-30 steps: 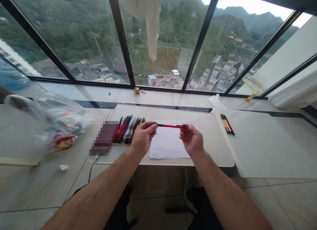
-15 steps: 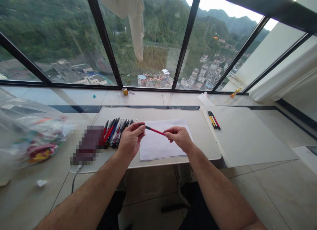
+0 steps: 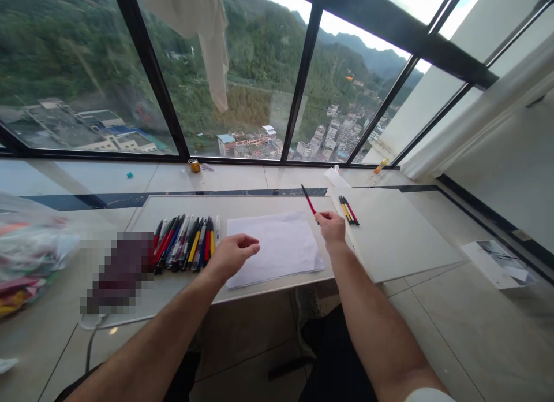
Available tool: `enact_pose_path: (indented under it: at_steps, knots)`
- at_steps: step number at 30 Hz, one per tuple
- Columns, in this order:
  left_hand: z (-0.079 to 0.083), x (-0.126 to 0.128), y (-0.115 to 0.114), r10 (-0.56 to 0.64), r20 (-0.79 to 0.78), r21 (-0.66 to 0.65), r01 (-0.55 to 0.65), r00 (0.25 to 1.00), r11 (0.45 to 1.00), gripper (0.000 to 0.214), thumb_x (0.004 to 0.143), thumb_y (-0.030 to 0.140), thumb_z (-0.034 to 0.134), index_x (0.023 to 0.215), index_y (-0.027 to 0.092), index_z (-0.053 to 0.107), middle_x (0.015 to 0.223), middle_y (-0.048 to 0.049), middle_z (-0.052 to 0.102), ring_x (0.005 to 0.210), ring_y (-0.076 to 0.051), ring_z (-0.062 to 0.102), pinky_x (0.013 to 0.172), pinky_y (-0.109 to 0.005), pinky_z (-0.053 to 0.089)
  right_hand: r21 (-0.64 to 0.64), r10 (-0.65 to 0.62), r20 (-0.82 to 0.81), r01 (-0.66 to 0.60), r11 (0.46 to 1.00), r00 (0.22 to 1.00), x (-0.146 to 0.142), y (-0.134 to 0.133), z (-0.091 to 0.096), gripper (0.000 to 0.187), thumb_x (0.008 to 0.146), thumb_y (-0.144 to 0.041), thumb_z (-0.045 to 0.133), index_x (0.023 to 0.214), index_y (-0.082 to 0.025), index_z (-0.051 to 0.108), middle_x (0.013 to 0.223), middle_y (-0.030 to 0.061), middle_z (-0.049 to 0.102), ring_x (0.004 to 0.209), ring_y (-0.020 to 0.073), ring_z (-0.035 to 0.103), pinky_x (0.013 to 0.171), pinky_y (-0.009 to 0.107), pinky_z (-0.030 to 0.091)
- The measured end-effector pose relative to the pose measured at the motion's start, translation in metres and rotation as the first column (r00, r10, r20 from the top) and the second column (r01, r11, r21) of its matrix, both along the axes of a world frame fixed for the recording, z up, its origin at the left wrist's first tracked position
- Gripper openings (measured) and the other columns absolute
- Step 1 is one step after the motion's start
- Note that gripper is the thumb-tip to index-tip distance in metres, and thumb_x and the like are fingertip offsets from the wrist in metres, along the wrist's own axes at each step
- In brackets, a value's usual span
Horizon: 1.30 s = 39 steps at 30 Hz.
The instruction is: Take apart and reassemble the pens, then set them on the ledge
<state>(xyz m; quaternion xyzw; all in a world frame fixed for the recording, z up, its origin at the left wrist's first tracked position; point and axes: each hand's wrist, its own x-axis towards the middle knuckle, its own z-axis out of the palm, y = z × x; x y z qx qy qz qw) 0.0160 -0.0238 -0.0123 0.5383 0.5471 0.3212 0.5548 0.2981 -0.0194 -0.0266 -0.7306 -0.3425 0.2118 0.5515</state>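
A red and black pen (image 3: 309, 200) is pinched in my right hand (image 3: 331, 226), its black end pointing up and away, above the right part of the table. My left hand (image 3: 236, 253) hovers over the left edge of the white paper (image 3: 277, 246), fingers slightly curled with nothing in them and the thumb apart. To the left of it lies a row of several pens (image 3: 186, 243) in red, blue, yellow, black and clear. Just right of my right hand, a small group of pens (image 3: 348, 210), yellow, white and red, lies side by side on the white board.
The white table (image 3: 259, 204) stands before tall windows. A white board (image 3: 398, 234) adjoins its right side. At left are a blurred dark object (image 3: 125, 269) with a cable and a plastic bag (image 3: 30, 257). A gold can (image 3: 194, 166) sits on the ledge; an open white box (image 3: 497, 266) is far right.
My left hand has let go of the pen. My right hand has carried it rightward toward the small pen group, tilting it more upright. The view has turned to the right.
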Motion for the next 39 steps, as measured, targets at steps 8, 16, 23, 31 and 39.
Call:
enact_pose_path:
  at_steps: [8,16,23,31,39]
  knots:
    - [0.001,-0.005,0.005,-0.097,-0.182,0.011,0.100,0.979,0.995,0.039,0.056,0.051,0.078,0.079,0.020,0.077,0.076,-0.0069,0.072,0.070,-0.022,0.059,0.061,-0.029,0.044,-0.159,-0.293,0.316,0.355,0.921,0.902,0.107,-0.010,0.011,0.015,0.068,-0.030,0.063,0.071,-0.018,0.072,0.075,0.0076,0.073,0.072,0.0195,0.063,0.067,0.027,0.046]
    - [0.001,-0.003,0.007,-0.131,-0.326,-0.015,0.134,0.936,0.991,0.044,0.056,0.056,0.076,0.083,0.021,0.077,0.084,-0.0080,0.074,0.076,-0.027,0.063,0.064,-0.033,0.048,-0.322,-0.291,0.345,0.403,0.857,0.892,0.156,-0.016,0.009,0.015,0.063,-0.020,0.065,0.073,-0.015,0.075,0.079,0.0128,0.074,0.070,0.0201,0.064,0.063,0.028,0.044]
    - [-0.011,-0.002,0.013,-0.193,-0.463,-0.043,0.195,0.865,0.980,0.044,0.064,0.056,0.070,0.091,0.022,0.077,0.093,-0.0070,0.075,0.088,-0.027,0.067,0.070,-0.031,0.051,-0.415,-0.237,0.334,0.368,0.832,0.912,0.167,-0.006,-0.006,0.015,0.059,-0.020,0.069,0.073,-0.019,0.076,0.082,0.0090,0.075,0.072,0.0192,0.065,0.061,0.025,0.044]
    - [-0.012,-0.003,0.014,-0.248,-0.541,-0.076,0.247,0.803,0.966,0.044,0.069,0.058,0.065,0.094,0.023,0.076,0.093,-0.0049,0.075,0.088,-0.026,0.067,0.074,-0.030,0.051,-0.447,-0.191,0.345,0.340,0.827,0.919,0.168,-0.001,-0.011,0.016,0.062,-0.026,0.071,0.076,-0.021,0.077,0.079,0.0069,0.075,0.072,0.0188,0.066,0.061,0.025,0.044]
    - [-0.010,-0.002,0.013,-0.249,-0.561,-0.069,0.255,0.790,0.965,0.043,0.071,0.058,0.063,0.093,0.023,0.075,0.093,-0.0047,0.075,0.088,-0.026,0.067,0.073,-0.030,0.050,-0.449,-0.145,0.378,0.318,0.835,0.914,0.168,-0.002,-0.013,0.020,0.066,-0.031,0.069,0.081,-0.021,0.078,0.082,0.0070,0.076,0.073,0.0174,0.066,0.064,0.023,0.045]
